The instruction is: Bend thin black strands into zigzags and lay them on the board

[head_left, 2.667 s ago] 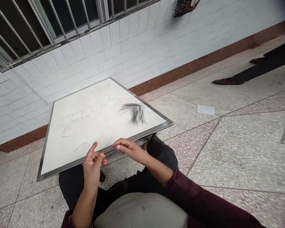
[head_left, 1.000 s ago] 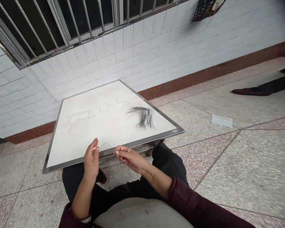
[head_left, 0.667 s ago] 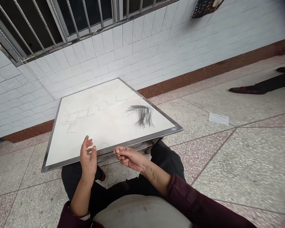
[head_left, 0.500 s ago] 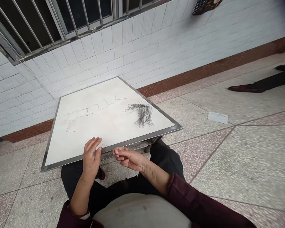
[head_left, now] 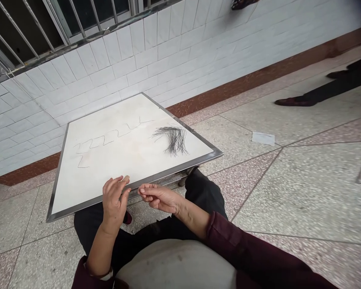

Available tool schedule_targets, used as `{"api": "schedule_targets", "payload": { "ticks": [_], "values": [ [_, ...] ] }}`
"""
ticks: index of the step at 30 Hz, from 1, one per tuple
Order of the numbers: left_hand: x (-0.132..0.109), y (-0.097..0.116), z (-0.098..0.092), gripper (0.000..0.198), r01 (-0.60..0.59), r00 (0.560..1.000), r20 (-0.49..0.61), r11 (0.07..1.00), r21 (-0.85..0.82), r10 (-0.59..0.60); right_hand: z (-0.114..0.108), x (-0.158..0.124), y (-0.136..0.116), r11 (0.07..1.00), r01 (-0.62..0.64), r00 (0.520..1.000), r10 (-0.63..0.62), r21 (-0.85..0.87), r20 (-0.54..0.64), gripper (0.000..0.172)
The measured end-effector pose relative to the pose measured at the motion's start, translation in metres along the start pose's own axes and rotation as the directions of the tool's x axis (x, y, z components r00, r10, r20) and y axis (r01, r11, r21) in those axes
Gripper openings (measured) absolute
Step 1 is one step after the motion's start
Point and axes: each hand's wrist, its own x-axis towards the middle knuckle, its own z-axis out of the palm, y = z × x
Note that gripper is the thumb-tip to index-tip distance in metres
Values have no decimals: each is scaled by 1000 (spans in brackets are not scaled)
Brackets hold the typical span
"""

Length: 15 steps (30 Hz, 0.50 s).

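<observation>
White matte worktop [head_left: 87,182], square, edged in dull metal, centre-left of frame. On it, right of centre: a bundle of hair [head_left: 172,139], black, fine, fanned and slightly curved. Left of that: single strands [head_left: 108,140] laid in a thin zigzag line, with 1 more kinked piece below its left end.

Left hand [head_left: 114,198], lower centre: half open, fingers loosely spread, tips resting on the worktop's near rim. Right hand [head_left: 156,196], just beside it: fingers curled in, thumb and forefinger pinched together, pointing at the left fingertips. Too fine to tell whether a hair lies in the pinch.

Floor [head_left: 289,192]: speckled terrazzo, grey and pink slabs. Wall [head_left: 168,52]: glossy white tiles. Maroon sleeve [head_left: 243,257] cut off at the bottom edge. Worktop's legs hidden.
</observation>
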Motion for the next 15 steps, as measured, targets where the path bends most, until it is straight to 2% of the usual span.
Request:
{"api": "schedule_targets", "payload": {
  "ticks": [2,5,9,12,15],
  "values": [
    [0,-1,-1,34,19,999,39,999,-44,-17,-1,0,0,1000,4,1000,-4,-8,-4,27],
    [-1,1,-2,29,142,990,38,979,-147,-138,-3,0,0,1000,7,1000,-7,-22,-18,27],
    [-1,6,-2,29,333,935,12,866,-373,-354,-2,-1,-1,999,14,1000,-15,-44,-20,29],
    [-2,8,-1,27,370,913,33,792,-486,-407,2,-2,0,987,97,993,-104,-124,-49,29],
    [-3,10,1,27,383,908,67,752,-536,-415,6,-2,1,928,220,960,-261,-302,-102,32]
  ]
}}
